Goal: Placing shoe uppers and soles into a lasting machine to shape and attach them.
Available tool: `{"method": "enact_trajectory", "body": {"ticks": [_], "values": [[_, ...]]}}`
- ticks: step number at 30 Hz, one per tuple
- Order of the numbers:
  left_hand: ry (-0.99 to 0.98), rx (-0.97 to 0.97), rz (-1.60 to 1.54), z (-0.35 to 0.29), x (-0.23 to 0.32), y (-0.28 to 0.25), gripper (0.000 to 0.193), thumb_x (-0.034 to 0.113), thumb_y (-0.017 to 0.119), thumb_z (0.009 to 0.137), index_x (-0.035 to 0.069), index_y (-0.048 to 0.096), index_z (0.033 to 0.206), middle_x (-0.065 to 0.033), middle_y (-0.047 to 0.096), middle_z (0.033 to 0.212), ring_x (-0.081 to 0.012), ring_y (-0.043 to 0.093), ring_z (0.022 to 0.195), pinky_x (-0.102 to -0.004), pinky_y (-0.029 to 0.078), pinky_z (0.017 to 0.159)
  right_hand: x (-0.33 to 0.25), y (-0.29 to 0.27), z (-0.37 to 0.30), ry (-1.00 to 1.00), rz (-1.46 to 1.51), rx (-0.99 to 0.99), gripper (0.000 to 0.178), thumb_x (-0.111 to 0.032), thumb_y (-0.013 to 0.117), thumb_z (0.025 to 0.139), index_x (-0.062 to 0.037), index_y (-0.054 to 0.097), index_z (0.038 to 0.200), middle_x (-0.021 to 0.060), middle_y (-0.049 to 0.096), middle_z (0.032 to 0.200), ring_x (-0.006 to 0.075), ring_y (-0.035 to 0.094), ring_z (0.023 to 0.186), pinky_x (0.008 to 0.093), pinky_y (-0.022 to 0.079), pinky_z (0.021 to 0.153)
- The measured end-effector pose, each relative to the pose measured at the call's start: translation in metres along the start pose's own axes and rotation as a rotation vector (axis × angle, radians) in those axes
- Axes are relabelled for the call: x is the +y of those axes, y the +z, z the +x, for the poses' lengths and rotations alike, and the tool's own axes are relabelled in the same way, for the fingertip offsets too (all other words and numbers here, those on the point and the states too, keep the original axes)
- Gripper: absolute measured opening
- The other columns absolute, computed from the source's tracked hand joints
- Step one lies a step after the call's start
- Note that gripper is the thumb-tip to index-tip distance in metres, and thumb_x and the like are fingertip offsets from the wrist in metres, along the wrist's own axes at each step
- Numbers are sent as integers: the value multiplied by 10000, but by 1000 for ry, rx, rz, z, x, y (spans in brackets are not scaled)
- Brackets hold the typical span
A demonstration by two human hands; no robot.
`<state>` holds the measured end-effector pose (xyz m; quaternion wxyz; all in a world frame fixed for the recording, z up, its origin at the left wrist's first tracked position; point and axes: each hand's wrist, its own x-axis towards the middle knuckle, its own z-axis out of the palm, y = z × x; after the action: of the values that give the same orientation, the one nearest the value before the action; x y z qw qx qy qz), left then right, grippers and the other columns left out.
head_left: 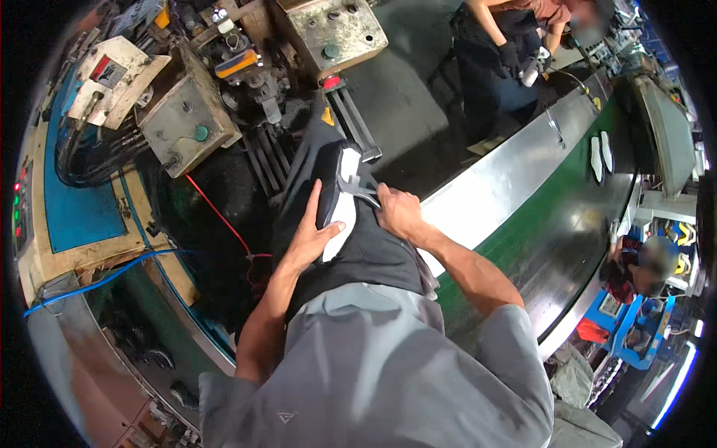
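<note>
A dark shoe upper with a white bottom point(341, 224) lies over my lap, its white underside facing up. My left hand point(308, 243) grips it along the left side, the thumb pressed on the white face and the fingers along the dark edge. In my right hand point(402, 214) are the handles of grey metal pincers point(357, 188), partly hidden by my fingers. Their head lies across the white bottom, close to its far end. Whether the jaws have hold of the upper's edge is too small to tell.
Worn machine boxes point(187, 119) with green buttons stand ahead on the left. A green conveyor belt point(515, 224) with a metal edge runs along my right, carrying two white sole-shaped pieces point(601, 155). A co-worker in gloves point(515, 60) stands beyond it; another person point(635, 265) is farther right.
</note>
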<state>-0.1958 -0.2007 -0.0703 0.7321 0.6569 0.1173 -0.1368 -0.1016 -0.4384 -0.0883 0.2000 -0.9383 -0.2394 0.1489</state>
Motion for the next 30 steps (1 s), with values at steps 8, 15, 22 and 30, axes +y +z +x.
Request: {"method": "enact_trajectory", "body": {"ticks": [8, 15, 22, 30], "values": [[29, 228, -376, -29, -7, -26, 941, 1, 716, 939, 98, 228, 1738, -142, 344, 1733, -220, 400, 1535, -328, 371, 1222, -22, 23, -46, 159, 262, 127, 306, -111, 758, 811, 8, 632, 1063, 320, 699, 978, 535, 691, 947, 559, 559, 828], [-5, 916, -260, -138, -59, -136, 926, 143, 770, 947, 100, 272, 1727, -188, 444, 1663, -294, 453, 1491, -390, 345, 1239, 0, 29, -35, 169, 407, 165, 221, -27, 641, 894, 55, 670, 1097, 221, 716, 887, 305, 680, 808, 443, 547, 824], [-662, 1535, 671, -372, -153, -247, 996, 134, 781, 896, 159, 231, 1726, -339, 565, 1434, -518, 650, 1174, -593, 517, 1049, 34, 39, -6, 239, 522, 77, 189, -145, 664, 999, 41, 699, 987, 43, 640, 765, 166, 555, 708, 351, 487, 693], [-567, 1113, 776, -452, -244, -330, 495, 335, 677, 986, -16, 678, 1335, -205, 713, 1296, -368, 678, 1184, -435, 537, 1013, 67, 83, -14, 526, 272, 201, 308, -318, 820, 874, -30, 766, 970, 88, 728, 787, 203, 668, 657, 399, 541, 616]]}}
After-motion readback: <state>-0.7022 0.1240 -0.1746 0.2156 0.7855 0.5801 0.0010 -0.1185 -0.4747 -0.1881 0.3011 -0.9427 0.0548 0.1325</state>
